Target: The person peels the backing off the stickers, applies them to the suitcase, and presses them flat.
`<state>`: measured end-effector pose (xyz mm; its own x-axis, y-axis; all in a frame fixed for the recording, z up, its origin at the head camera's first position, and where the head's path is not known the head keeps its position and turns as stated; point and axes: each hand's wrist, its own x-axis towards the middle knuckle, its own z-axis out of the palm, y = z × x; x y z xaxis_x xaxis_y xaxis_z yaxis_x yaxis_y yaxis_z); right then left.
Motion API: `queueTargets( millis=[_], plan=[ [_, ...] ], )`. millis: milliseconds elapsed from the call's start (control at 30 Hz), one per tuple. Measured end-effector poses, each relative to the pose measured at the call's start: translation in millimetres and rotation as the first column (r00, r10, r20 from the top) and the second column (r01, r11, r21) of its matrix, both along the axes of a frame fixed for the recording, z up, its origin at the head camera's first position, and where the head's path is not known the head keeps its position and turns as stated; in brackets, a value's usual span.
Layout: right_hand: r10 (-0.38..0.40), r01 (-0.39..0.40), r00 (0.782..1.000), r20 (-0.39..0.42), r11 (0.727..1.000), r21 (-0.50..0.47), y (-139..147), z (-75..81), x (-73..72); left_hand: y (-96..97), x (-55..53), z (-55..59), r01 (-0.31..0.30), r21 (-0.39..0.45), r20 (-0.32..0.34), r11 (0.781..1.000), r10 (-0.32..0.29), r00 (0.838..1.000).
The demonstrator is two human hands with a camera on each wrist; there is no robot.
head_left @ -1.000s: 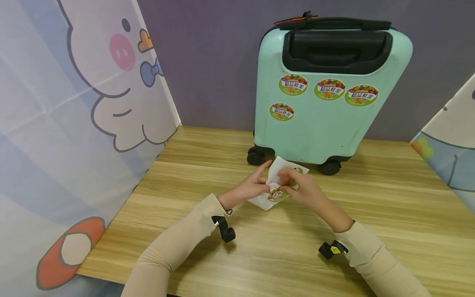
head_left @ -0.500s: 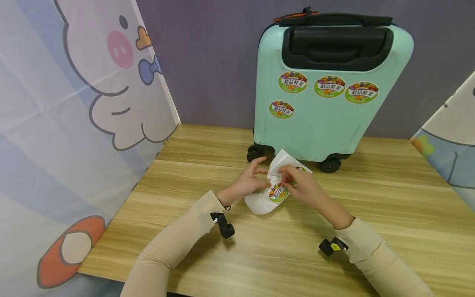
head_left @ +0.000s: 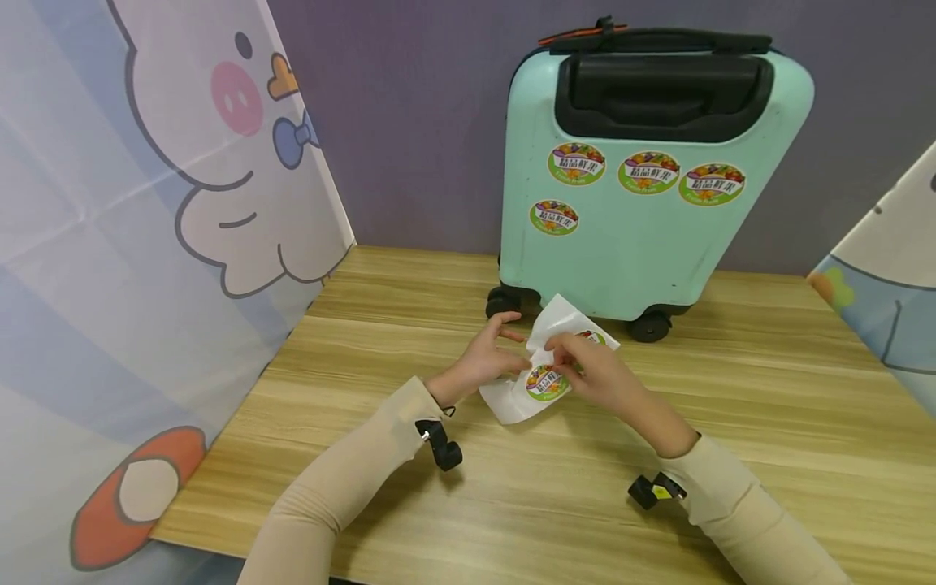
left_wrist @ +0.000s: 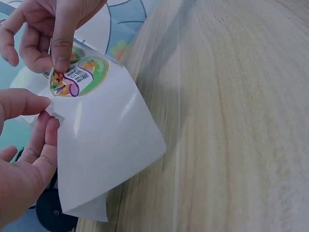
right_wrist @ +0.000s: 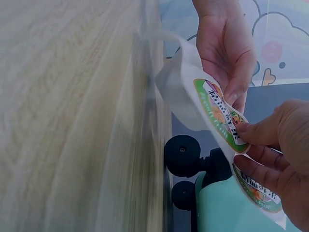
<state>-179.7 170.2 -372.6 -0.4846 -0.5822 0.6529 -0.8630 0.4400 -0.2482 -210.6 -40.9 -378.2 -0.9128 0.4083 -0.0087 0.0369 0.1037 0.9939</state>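
Note:
A white backing sheet (head_left: 512,403) with two oval fruit stickers is held above the wooden table, bent between both hands. My left hand (head_left: 481,359) pinches its edge between thumb and forefinger, seen closely in the left wrist view. My right hand (head_left: 607,375) pinches the edge of the nearer sticker (left_wrist: 79,77), thumb on its printed face. That sticker still lies mostly flat against the sheet. A second sticker (right_wrist: 258,191) sits farther along the sheet, partly covered by my right fingers. How far the pinched edge has lifted is hidden by the fingers.
Behind the hands a mint-green suitcase (head_left: 607,260) stands upright on black wheels (head_left: 649,327), with several matching stickers on its upper front. The wooden table (head_left: 526,504) stretches around it. Cartoon-printed cloth (head_left: 197,349) hangs at the left, and a dark wall rises behind.
The sheet has tilted and spread out a little, showing more of its white lower corner. My left hand has shifted slightly left. Both hands keep their pinch, and the suitcase stays put.

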Motion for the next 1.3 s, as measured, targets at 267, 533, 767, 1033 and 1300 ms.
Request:
queueTargets(
  millis=[267,533,767,1033,1300],
  plan=[
    [0.024,-0.025,0.999,-0.024,0.999,-0.027,-0.2,-0.6,2.1,-4.5,-3.2,-3.0,0.006,0.026,-0.025,1.0,-0.006,1.0],
    [-0.012,0.013,1.0,0.025,0.999,-0.048,3.0,1.6,3.5,-4.5,-3.6,-2.0,0.012,0.047,-0.035,0.999,-0.011,0.999],
    [-0.016,0.02,0.998,0.054,0.998,-0.064,5.4,1.6,5.4,-4.5,-4.6,-3.3,-0.003,0.038,-0.027,0.999,0.004,1.0],
    [-0.024,0.03,0.998,0.066,0.995,-0.099,10.9,0.0,4.8,-7.5,-5.2,-5.6,-0.02,0.054,-0.027,0.998,0.021,0.999],
    [-0.035,0.056,0.99,0.136,0.987,-0.148,15.3,-0.1,4.4,-8.7,-8.0,-8.3,-0.04,0.017,-0.039,0.999,0.04,0.998]
  ],
)
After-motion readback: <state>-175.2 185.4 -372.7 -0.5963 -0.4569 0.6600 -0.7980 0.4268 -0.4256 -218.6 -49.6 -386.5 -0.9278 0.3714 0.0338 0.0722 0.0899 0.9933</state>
